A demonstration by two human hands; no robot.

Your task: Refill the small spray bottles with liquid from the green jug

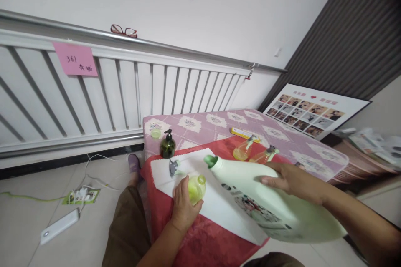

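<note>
My left hand (182,206) is wrapped round a small clear bottle (196,190) of yellow-green liquid, its neck uncovered, over a white sheet (225,210). My right hand (283,177) grips a large pale green jug (250,179) with a printed label. The jug is tilted so that its open green mouth points left, above and a little to the right of the small bottle. No stream of liquid shows between them. Beyond my left hand, a grey and green spray head (174,167) lies on the sheet. The jug hides part of the sheet and cloth.
On the table with its purple patterned cover (216,121) and red cloth (216,238) stand a dark pump bottle (168,145) and two spray bottles (242,150). A green cap (156,133) and yellow box (244,134) lie near the back. A radiator (125,96) lines the wall; cables (89,175) cross the floor.
</note>
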